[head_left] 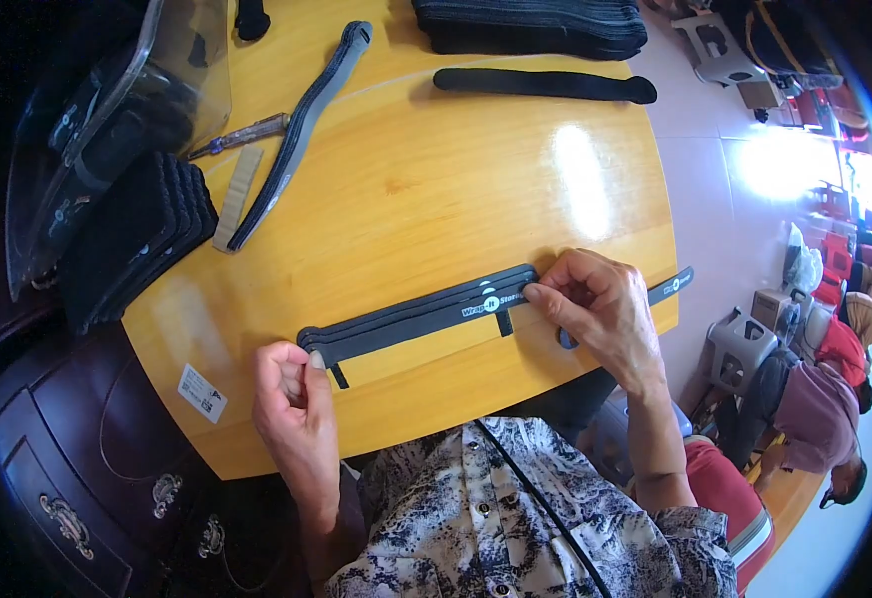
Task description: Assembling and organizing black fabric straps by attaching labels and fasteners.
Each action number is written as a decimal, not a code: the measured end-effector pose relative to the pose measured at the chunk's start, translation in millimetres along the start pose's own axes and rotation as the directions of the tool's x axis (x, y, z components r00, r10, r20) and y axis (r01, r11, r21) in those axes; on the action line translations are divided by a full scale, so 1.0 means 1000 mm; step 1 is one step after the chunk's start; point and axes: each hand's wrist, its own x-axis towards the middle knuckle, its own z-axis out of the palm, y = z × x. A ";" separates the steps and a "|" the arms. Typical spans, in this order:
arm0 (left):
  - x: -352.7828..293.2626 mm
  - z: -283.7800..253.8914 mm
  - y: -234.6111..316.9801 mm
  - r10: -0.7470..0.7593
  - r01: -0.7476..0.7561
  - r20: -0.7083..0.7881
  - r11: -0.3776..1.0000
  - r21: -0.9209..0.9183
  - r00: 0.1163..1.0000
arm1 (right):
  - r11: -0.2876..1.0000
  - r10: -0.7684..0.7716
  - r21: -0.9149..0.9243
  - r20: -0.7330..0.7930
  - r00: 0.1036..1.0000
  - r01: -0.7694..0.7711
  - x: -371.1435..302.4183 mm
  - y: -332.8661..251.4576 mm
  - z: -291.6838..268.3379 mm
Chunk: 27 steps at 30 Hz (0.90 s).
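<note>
A small fanned stack of flat black straps [406, 321] with pale printing lies across the near part of the table, held at both ends. My left hand [294, 404] pinches the stack's left end between thumb and fingers. At the other end my right hand [595, 309] pinches the right tip, its other fingers curled. Two short dark tabs show below the stack's lower edge. Another black strap [672, 286] sticks out to the right from behind my right hand, its middle hidden by the hand.
On the yellow table [396, 219] are a long grey-black strap bundle [301, 130], a cardboard strip [238, 197], a screwdriver-like tool [242, 137] and a single black strap [544, 85]. Black stacks [531, 28] sit at the back; folded black pieces [137, 234] and a clear bin [117, 100] stand left.
</note>
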 end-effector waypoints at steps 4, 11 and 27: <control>0.001 -0.001 -0.003 0.026 -0.026 -0.010 0.999 -0.020 1.000 | 0.999 0.034 -0.031 -0.003 0.999 -0.034 0.002 -0.007 0.000; 0.000 -0.011 0.003 -0.175 0.180 0.061 0.979 -0.095 0.983 | 0.999 0.007 -0.033 0.039 0.999 -0.006 0.011 -0.001 -0.002; -0.010 -0.021 -0.033 0.406 -0.375 -0.279 0.913 0.160 0.870 | 0.985 -0.171 -0.045 -0.124 0.977 0.166 -0.015 -0.010 -0.003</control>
